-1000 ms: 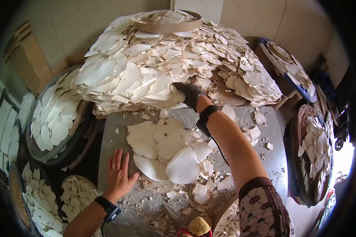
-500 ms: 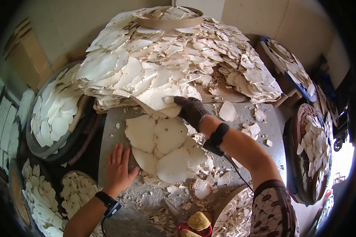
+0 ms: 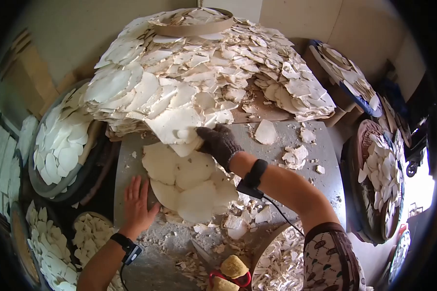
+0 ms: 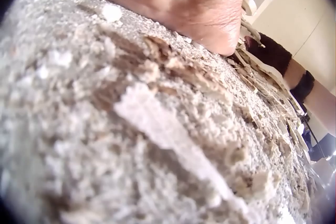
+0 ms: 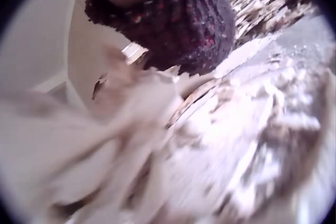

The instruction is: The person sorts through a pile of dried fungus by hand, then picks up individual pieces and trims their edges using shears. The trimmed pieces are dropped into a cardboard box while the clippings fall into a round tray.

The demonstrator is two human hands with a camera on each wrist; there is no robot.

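Observation:
My right hand [image 3: 218, 144], in a dark knitted glove, pinches the edge of a thin off-white sheet [image 3: 174, 125] at the front of a big heap. The sheet tilts down over the near edge of the heap and overlaps the flat pile of similar sheets [image 3: 194, 201] on the metal table. In the right wrist view the glove [image 5: 184, 29] shows behind blurred pale sheets, its fingertips hidden. My bare left hand [image 3: 140, 207] lies on the table left of the pile, fingers straight and spread, thumb close to the pile's edge.
The tall heap of sheets [image 3: 165, 63] fills the back, a hoop [image 3: 194, 30] on top. Broken pieces [image 3: 295, 157] litter the metal table [image 3: 320, 194]. In front lie red-handled scissors [image 3: 247, 279] with yellow padding, beside a round container of shreds [image 3: 257, 262]. Loaded round trays [image 3: 46, 189] stand around.
My gloved right hand has come from the heap toward me and slightly left, drawing the sheet out over the pile. The left hand keeps its place beside the pile; the view has shifted slightly.

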